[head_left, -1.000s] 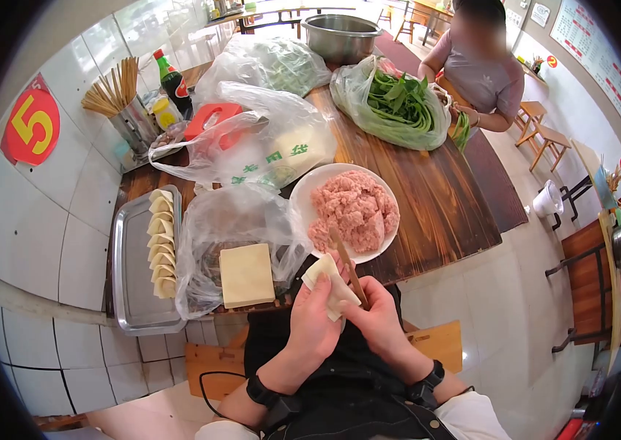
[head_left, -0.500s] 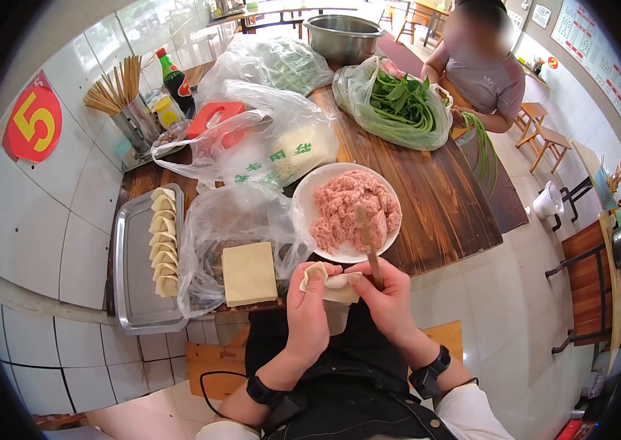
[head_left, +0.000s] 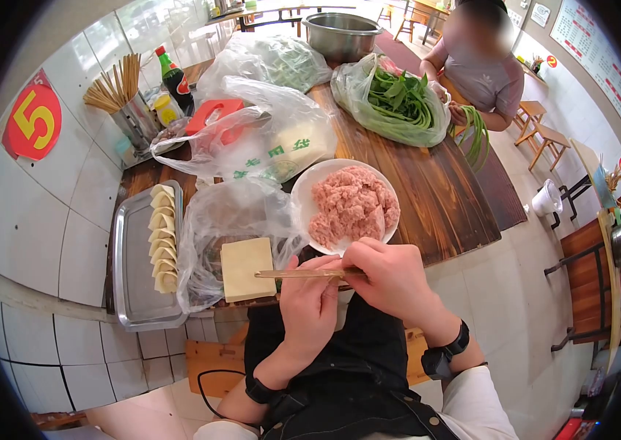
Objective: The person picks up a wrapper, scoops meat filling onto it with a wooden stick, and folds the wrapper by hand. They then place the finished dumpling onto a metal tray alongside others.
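A flat wooden stick is pinched in my right hand. It lies level, its far end pointing left across the fingers of my left hand. My left fingers are curled together under the stick; the wonton wrapper seen in them earlier is now hidden by my hands. Just beyond my hands, a white plate bears a mound of pink minced meat. To the left is a stack of square wrappers on a plastic bag. Folded wontons stand in a row on a metal tray.
Plastic bags, a bag of leafy greens and a steel pot are on the wooden table. Chopsticks and a bottle stand by the wall. Across the table, another person holds green stalks.
My right hand has turned over and moved nearer my left hand. The stick has swung from upright over the meat to level, pointing left. The wrapper has gone out of sight.
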`<state>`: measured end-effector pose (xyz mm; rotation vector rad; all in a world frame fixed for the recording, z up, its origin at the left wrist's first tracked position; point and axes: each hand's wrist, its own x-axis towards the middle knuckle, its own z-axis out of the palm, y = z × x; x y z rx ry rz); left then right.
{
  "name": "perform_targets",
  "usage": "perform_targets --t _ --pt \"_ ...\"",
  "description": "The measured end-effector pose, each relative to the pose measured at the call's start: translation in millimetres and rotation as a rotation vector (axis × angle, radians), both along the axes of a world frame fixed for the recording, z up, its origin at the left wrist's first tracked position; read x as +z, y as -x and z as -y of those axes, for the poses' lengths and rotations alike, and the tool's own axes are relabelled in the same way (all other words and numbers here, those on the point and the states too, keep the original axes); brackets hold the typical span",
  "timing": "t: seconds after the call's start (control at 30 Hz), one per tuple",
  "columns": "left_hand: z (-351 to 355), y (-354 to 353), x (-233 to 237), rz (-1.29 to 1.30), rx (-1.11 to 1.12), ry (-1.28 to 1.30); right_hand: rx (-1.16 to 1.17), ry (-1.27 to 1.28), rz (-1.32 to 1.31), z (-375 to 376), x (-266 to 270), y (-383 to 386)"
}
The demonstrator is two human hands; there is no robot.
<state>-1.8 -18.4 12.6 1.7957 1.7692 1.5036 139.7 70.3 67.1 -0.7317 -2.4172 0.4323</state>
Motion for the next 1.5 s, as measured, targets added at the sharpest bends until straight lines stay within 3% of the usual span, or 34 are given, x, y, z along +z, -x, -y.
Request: perform_targets --t 0.2,0.43,0.5,0.57,0.63,0.73,0.83,0.93,1.0,1.07,1.1,1.17,1.2,1.27,1.5 --pt "0 2 -8 0.136 -0.051 -0.002 0.018 -0.082 -0.157 -3 -10 5" --pt "6 -4 -5 0.499 -0.171 0.053 0.005 -0.139 -0.222 -3 -26 3" --pt "11 -4 -8 0.581 -0.169 0.042 0.003 0.2 -0.385 1 -28 4" --pt "16 -3 -7 0.926 -0.331 0.062 0.021 0.316 -0.392 3 -29 3" --pt "22 -3 -15 1.001 -0.314 0.138 -0.035 0.638 -0.419 12 -34 8" --pt "30 7 -24 1.102 -0.235 0.216 -0.098 0.886 -0.336 19 -40 17" --pt "56 33 -17 1.296 -0.215 0.26 -0.047 0.922 -0.366 26 -31 16" --pt "95 84 1 1.235 -0.156 0.181 -0.07 0.944 -0.373 24 -38 4" --pt "114 119 20 0.998 0.065 0.118 -0.079 0.93 -0.388 20 -53 -8" --pt "126 168 13 0.258 0.271 0.05 -0.153 0.947 -0.376 16 -60 -17" --pt "130 182 20 0.258 0.276 0.049 -0.165 0.941 -0.372 17 -62 -18" --pt "130 201 29 -0.091 0.335 0.298 -0.175 0.943 -0.354 19 -64 -20" --pt "128 206 27 -0.091 0.336 0.297 -0.189 0.943 -0.339 20 -64 -20" --pt "123 216 17 -0.512 0.352 0.262 -0.196 0.961 -0.354 23 -64 -20" --pt "114 215 12 -0.705 0.365 0.29 -0.189 0.972 -0.362 27 -66 -19"
